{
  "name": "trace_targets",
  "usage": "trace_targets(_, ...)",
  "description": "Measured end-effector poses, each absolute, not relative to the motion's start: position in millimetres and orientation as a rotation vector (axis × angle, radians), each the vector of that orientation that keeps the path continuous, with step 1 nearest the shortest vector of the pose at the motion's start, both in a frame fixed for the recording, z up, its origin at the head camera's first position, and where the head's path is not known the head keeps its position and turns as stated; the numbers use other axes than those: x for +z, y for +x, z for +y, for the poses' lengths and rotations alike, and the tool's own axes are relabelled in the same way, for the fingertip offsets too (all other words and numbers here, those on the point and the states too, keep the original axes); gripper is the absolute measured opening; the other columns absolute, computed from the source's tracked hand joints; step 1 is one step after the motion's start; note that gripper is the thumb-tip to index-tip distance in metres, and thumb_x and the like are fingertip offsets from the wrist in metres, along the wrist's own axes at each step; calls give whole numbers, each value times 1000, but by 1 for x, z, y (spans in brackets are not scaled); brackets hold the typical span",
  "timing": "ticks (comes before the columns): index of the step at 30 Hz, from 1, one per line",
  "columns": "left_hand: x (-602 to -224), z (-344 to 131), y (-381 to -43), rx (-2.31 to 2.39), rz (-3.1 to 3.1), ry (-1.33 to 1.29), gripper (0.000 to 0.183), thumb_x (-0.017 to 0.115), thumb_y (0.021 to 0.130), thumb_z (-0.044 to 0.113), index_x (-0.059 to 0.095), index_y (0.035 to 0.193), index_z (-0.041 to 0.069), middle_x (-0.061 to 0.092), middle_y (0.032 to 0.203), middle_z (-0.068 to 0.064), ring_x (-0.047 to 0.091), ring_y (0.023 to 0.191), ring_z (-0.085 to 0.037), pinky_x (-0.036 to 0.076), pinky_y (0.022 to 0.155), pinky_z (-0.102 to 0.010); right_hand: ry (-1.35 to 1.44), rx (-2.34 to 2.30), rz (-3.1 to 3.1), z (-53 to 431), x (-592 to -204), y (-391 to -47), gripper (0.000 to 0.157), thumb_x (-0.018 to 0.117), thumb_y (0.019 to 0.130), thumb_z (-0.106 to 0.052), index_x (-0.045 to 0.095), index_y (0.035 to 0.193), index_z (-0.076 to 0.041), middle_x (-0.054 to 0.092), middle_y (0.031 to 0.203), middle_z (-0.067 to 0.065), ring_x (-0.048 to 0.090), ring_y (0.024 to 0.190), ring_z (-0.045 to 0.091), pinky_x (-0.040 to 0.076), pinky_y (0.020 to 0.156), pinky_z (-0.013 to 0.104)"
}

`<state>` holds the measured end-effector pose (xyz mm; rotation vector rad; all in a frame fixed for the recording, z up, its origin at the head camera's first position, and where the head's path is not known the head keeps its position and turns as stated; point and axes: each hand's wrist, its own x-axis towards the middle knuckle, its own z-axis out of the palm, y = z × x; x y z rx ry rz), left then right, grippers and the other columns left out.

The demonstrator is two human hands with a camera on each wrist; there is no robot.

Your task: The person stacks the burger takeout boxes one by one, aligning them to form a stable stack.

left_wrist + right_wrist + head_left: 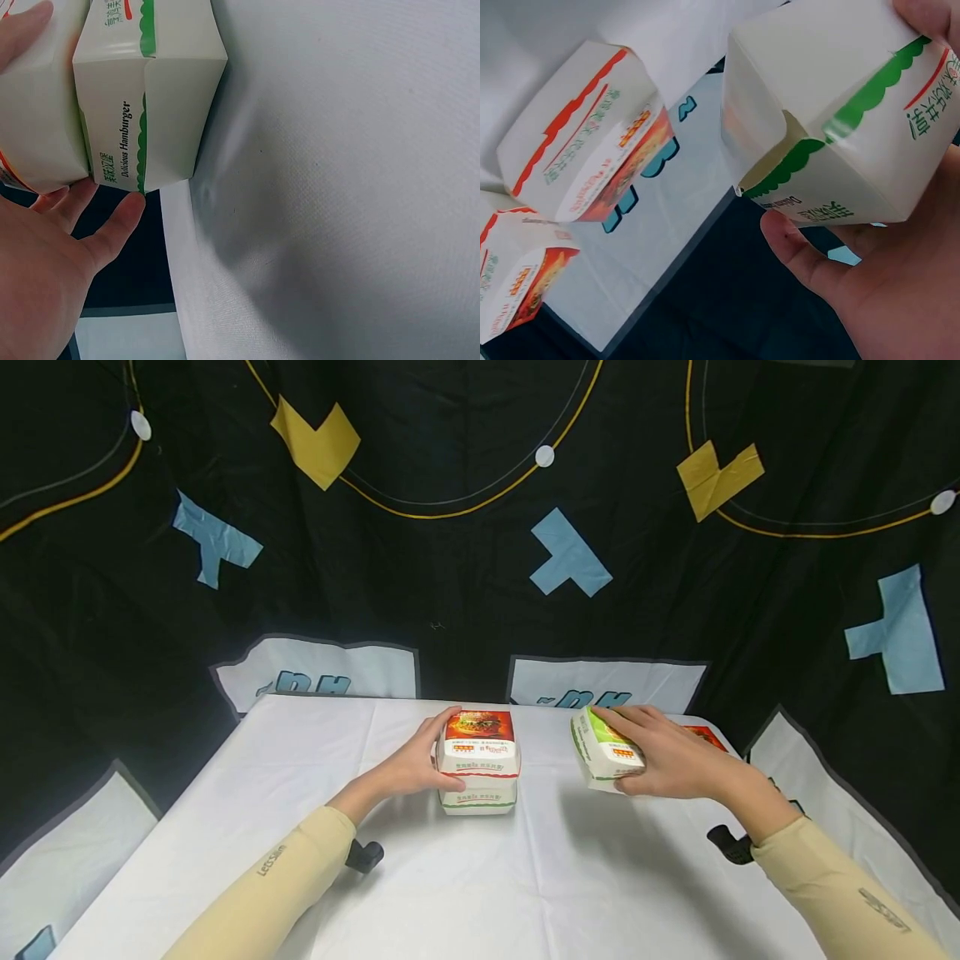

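A red-topped hamburger box (480, 727) sits on a green-trimmed hamburger box (480, 797), forming a stack of two at the middle of the table. My left hand (408, 767) grips the upper box from its left side, thumb at the front and fingers towards the back. In the left wrist view, the lower box (169, 112) shows its green scalloped edge. My right hand (667, 756) holds another green hamburger box (603, 747), tilted and raised over the table, its shadow falling below. A flap at this box's (840, 165) green edge gapes slightly in the right wrist view.
Two more red-trimmed boxes (585, 142) stand beyond the right hand; in the head view a red top (707, 737) peeks out behind it. White cloth covers the table (465, 893). A black curtain (450, 585) with taped paper shapes hangs behind the far edge.
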<state>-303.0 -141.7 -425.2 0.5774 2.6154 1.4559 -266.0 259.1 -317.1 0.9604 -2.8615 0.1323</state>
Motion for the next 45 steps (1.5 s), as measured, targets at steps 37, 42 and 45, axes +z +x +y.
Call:
trace_targets(37,-426,-141,-303,1482,2601,590,119,93,67,34,17,158,39,27,157,-6,37,137,-26,52,102,-44,994,80,-2864,193,-294,-290,92,65,80,-45,22,160,-36,39,156,1,37,136,26,49,95,50)
trace_targets(42,-425,-142,-303,1482,2602,596,120,94,67,33,17,158,38,27,156,-6,37,137,-26,51,103,-45,996,76,-2867,184,-291,-292,91,65,81,-46,21,160,-37,38,156,1,37,135,25,50,94,50)
trace_targets(45,-425,-142,-303,1475,2611,600,121,94,66,33,17,159,37,28,155,-6,37,136,-26,50,103,-45,1004,80,-2860,179,-289,-294,92,65,80,-46,20,160,-38,37,157,1,37,134,25,51,91,48)
